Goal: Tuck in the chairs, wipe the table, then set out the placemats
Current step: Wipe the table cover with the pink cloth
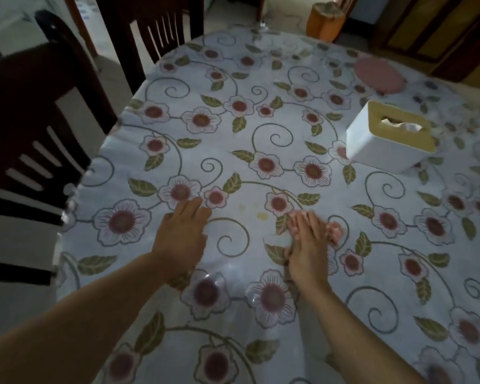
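The table [261,139], under a floral plastic cover, is mid-wipe: two chairs [34,128] stand at its left edge, and no placemats are laid yet, unless the pink round mat [380,74] near the far edge counts. A tissue box [388,137] leaves open room elsewhere. The left hand [182,236] lies flat, fingers open. The right hand [306,245] presses a pink cloth [334,230] near yellowish stains [262,216].

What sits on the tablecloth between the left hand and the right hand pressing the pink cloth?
In the head view, two small yellowish stains on the floral tablecloth lie between the left hand and right hand on the pink cloth.
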Tool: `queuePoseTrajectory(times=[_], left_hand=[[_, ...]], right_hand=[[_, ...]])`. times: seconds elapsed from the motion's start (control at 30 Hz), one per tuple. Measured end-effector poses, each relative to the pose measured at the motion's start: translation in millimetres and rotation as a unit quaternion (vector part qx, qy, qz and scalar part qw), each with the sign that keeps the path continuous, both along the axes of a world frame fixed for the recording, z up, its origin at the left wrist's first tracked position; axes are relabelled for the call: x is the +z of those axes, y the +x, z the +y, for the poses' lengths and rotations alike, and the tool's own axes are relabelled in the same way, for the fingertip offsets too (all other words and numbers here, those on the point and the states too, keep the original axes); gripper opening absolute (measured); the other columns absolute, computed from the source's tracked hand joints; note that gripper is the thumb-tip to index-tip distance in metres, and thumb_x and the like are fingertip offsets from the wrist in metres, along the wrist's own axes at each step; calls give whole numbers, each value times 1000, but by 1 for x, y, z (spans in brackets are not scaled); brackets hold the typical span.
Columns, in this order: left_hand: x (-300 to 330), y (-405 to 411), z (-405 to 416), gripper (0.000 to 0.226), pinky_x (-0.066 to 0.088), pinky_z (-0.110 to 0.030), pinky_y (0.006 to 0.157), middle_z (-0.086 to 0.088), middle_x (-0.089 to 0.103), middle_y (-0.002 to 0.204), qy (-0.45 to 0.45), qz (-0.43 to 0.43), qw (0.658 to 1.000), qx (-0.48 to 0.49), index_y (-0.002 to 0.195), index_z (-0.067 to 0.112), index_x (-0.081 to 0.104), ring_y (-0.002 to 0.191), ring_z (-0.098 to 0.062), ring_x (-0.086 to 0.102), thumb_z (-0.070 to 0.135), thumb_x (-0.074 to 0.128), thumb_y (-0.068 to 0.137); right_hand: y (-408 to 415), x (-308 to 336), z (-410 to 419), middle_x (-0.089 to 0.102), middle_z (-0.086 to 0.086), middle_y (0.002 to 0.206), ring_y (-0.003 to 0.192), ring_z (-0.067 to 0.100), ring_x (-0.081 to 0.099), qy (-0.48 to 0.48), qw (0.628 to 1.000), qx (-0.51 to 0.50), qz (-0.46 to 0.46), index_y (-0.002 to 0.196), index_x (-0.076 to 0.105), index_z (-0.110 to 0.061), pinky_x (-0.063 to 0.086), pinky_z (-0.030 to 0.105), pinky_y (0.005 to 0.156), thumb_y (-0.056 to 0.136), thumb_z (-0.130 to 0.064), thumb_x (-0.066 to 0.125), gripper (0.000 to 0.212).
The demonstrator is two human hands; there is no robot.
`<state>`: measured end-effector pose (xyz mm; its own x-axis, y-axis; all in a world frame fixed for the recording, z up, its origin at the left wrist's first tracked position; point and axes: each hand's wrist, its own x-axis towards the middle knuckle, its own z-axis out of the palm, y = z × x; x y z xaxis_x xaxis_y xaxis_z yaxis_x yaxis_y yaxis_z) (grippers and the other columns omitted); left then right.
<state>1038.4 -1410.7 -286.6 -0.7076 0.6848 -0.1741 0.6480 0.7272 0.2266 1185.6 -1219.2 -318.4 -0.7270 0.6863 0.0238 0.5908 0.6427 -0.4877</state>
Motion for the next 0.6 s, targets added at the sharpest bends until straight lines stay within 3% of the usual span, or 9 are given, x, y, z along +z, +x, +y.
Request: queuePoseTrajectory(times=[0.1,0.13,0.17,0.2,0.23,0.3,0.4,0.5,0.6], left_hand=[[-3,-14,-7,45,41,-45,98,-10,38,143,36,7,999,-16,127,11,47,132,-31,35,20,57,83],[-5,-17,-9,44,45,-49,94,-14,45,138,51,11,998,-22,122,7,51,128,-36,41,19,56,80],[-6,-18,-11,44,47,-52,91,-18,49,133,63,12,998,-24,119,4,53,124,-40,45,20,53,77],[-8,-21,-12,47,48,-53,90,-21,52,130,68,9,997,-21,117,2,53,122,-42,47,21,49,75],[-9,-22,-13,50,48,-52,91,-22,53,129,70,8,997,-19,118,0,53,122,-42,48,21,46,74],[-10,-23,-12,56,46,-51,95,-22,51,131,75,2,997,-21,124,-1,51,125,-40,46,24,38,75],[-6,-26,-9,51,49,-50,92,-18,53,128,74,1,997,-12,121,1,53,123,-37,48,15,48,72],[-6,-31,-3,53,49,-48,89,-19,54,126,69,14,998,0,115,2,56,118,-38,51,0,67,62],[-8,-36,4,52,48,-49,88,-19,53,128,66,21,998,9,117,2,55,116,-38,50,1,66,66]], right_hand=[[-52,17,5,32,8,148,134,23,29,-57,994,-77,60,138,43,-7,26,14,109,98,-8,41,40],[-68,20,-5,42,3,136,124,22,40,-58,993,-57,88,130,49,-6,32,2,95,97,-5,43,34],[-79,24,-20,45,-5,129,119,24,44,-47,994,-16,96,127,51,-8,36,1,89,96,-5,44,31],[-89,20,-40,41,-9,136,127,29,40,-11,996,54,68,133,47,-13,29,7,102,97,-11,42,36],[-95,11,-63,29,-8,149,140,32,23,16,992,122,27,143,36,-19,16,26,116,97,-21,36,46],[-96,-4,-91,13,-1,158,145,31,3,58,979,193,-25,149,22,-27,-3,48,116,93,-34,26,57],[-93,-9,-70,12,-2,159,146,29,4,91,956,266,-81,150,15,-30,-7,54,113,93,-39,30,60],[-84,-9,-2,-5,0,158,145,27,-7,162,963,177,-126,150,0,-31,-4,60,113,94,-46,22,62],[-79,-5,58,-9,1,159,145,30,-9,83,977,-4,-194,149,-6,-37,-1,57,115,97,-53,17,59]])
